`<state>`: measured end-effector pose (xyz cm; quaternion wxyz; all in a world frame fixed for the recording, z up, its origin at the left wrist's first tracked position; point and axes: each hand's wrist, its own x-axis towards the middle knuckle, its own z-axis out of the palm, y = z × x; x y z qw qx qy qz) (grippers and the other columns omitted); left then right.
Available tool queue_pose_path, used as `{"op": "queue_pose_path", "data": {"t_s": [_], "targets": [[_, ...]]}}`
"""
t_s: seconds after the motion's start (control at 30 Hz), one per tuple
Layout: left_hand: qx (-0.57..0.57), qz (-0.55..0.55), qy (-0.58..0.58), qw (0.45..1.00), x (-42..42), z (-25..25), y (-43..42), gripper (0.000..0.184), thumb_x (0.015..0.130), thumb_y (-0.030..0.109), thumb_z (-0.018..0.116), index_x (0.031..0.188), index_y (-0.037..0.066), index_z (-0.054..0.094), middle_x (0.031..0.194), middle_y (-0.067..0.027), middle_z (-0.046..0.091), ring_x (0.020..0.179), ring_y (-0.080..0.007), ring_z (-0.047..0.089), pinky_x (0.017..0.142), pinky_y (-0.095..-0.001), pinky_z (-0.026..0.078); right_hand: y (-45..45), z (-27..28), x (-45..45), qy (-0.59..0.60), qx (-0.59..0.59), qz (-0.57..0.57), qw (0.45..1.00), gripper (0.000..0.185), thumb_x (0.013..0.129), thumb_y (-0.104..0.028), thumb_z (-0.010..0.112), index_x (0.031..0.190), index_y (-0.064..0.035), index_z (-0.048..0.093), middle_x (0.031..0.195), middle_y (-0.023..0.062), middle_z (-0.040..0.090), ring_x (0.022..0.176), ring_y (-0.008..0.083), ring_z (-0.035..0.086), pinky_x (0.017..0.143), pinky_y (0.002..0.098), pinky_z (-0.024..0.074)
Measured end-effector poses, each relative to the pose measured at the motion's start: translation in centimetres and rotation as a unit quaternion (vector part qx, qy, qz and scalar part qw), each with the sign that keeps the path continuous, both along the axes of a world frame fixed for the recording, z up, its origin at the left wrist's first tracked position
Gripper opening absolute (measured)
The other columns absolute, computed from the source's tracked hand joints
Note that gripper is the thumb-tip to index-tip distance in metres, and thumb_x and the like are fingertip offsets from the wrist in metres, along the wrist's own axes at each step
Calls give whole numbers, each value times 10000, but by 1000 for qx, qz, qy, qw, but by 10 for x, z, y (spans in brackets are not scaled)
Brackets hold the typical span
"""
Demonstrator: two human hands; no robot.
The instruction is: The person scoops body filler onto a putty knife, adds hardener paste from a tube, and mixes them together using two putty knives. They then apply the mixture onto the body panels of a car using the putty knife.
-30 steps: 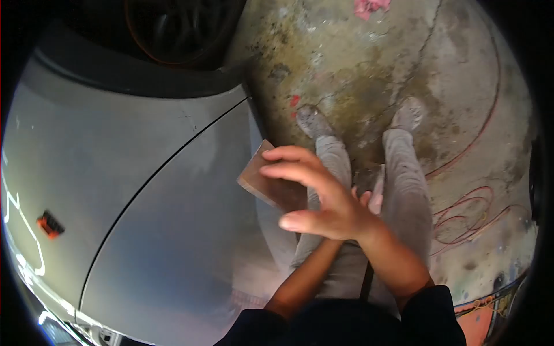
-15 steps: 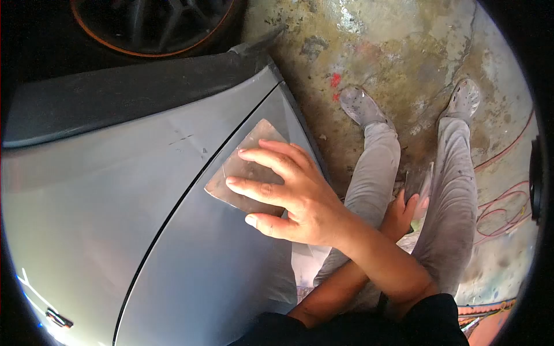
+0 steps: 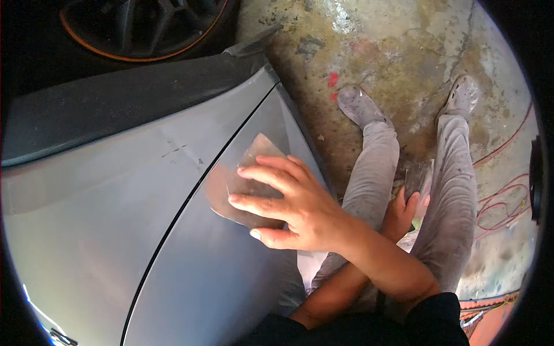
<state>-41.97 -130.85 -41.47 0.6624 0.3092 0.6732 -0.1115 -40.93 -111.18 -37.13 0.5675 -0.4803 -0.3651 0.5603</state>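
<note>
Head view shows, at the far left, a grey car body panel [image 3: 98, 202] under a strip of dark wheel-arch trim [image 3: 127, 109], with an orange-edged wheel [image 3: 135, 29] above it; a few dark scuffs [image 3: 173, 151] mark the grey surface. A narrow black seam [image 3: 173, 224] runs diagonally down to a second grey panel [image 3: 208, 282], smooth and dull, with a bluish shade lower down. Over the upper part of this panel, just right of the seam, is a square sheet [image 3: 248, 187], set cornerwise, thin and flat. Its face is brownish grey, darker and slightly shiny beneath the fingers, paler and pinkish along the left corner, with a thin light edge; part of it is blurred. The right hand [image 3: 309, 213] lies palm down over it, fingers spread and thumb by the lower edge; whether it pinches the sheet underneath, I cannot tell. Further right, a pair of speckled clogs [image 3: 360, 106] stands on the stained concrete floor [image 3: 398, 52]. Beyond the crossed forearms, the left hand [image 3: 399, 216] clasps a second sheet [image 3: 415, 179], dark grey with a paler side, between the trouser legs. Red hose [image 3: 502, 205] loops at the far right.
</note>
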Motion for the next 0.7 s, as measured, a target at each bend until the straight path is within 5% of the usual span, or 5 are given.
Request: {"op": "queue_pose_path", "data": {"t_s": [0.7], "targets": [[-5, -10, -9, 1000, -1, -5, -3, 427, 1014, 328, 568, 1204, -55, 556, 992, -334, 671, 985, -507, 640, 798, -514, 504, 14, -10, -3, 34, -7, -19, 999, 581, 814, -304, 784, 1364, -216, 617, 1471, 97, 467, 1355, 351, 411, 1089, 511, 354]]}}
